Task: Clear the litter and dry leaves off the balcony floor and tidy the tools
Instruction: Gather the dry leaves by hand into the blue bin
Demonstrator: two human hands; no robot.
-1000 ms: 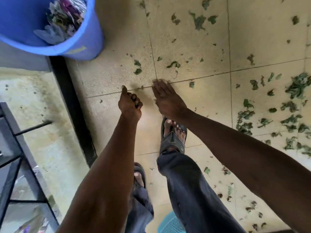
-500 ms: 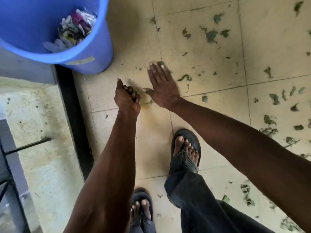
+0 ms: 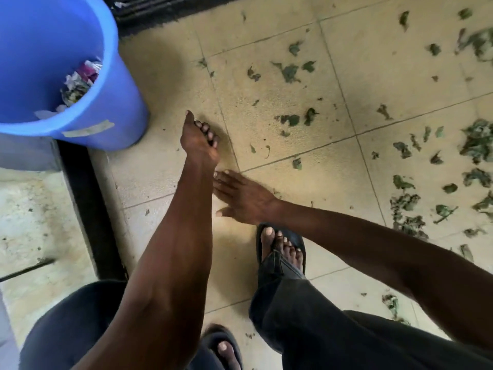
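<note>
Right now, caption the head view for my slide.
Right hand sweeps tiles beside the blue bucket; leaves remain scattered.

bucket (image 3: 88, 108): cut off by the top and left edges
left grip (image 3: 198, 137): fingers curled, palm hidden; contents, if any, cannot be told
right grip (image 3: 242, 196): fingertips partly behind the left forearm
leaves (image 3: 477, 44): blurred at top right

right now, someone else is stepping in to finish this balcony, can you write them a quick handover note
Left hand: fingers curled; whether the grip holds leaves cannot be seen.
Right hand: open, fingers straight, low over the floor beside the left forearm.
Blue bucket: upper left, litter already inside.
Done: the tiles near the bucket are mostly bare.
Left: dry leaves scattered thickly to the right, smaller bits mid-floor. No tools in view.
</note>
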